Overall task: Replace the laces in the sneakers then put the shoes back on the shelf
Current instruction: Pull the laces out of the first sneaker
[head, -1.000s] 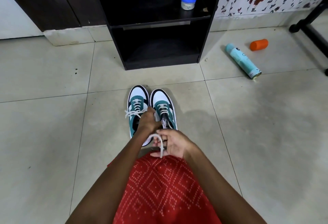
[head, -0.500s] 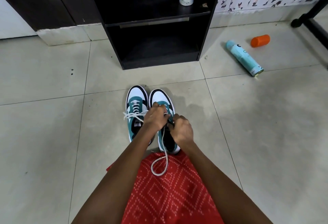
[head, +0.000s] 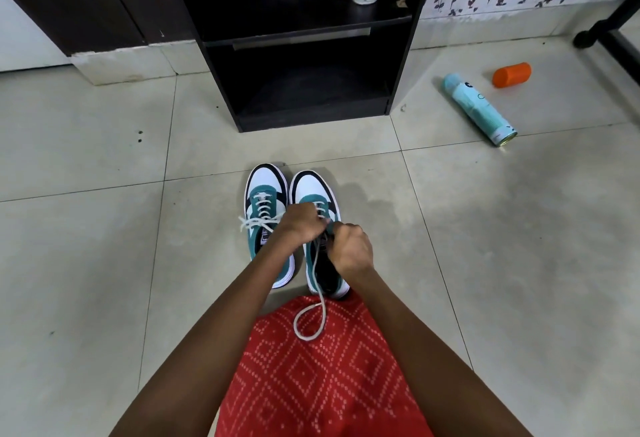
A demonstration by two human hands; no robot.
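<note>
One head cam, wide-angle, aimed fwd & down over the lap (head: 322,374). Sneakers (head: 265,180) sit mid-frame, fairly near; shelf (head: 263,36) farther off at top edge, tiled floor (head: 86,263) all round.

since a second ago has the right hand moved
Yes. The right hand, gripping the lace, moved forward toward the shelf: from behind the heel of the right-side sneaker to over its opening.

We held both forearms stretched forward and converging. Our left grip (head: 300,225) and right grip (head: 351,247) sat knuckles-up, nearly touching, fingers curled tight and pinching the lace (head: 306,338) that trailed out between them.
</note>
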